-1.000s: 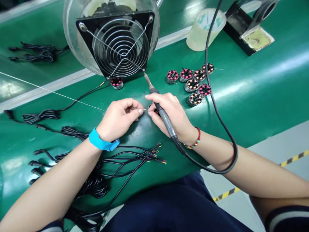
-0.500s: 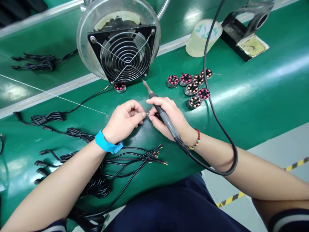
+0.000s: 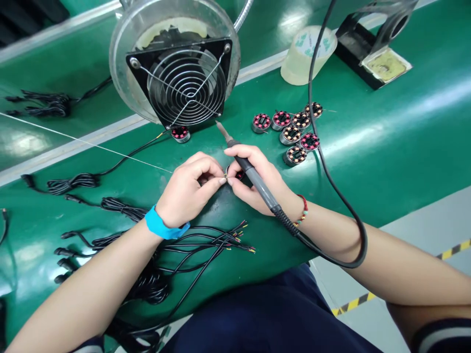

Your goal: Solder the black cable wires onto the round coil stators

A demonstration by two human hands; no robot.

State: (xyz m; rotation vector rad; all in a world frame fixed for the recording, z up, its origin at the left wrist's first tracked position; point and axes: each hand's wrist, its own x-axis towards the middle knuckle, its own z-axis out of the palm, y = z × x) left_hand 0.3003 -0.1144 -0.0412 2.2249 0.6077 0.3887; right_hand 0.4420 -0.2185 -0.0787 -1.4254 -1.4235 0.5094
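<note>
2 bare hands (image 3: pixel 222 186) nearly touching, fingertips pinched, wrists bent inward, forearms angled inward

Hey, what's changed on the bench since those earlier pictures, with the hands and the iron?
The left hand has moved a little to the right, closing the small gap to the fingertips of the right hand. No new pick-up or release shows. The soldering iron is still in the right hand; the loose wound cores, fan and black cables stayed put.
</note>
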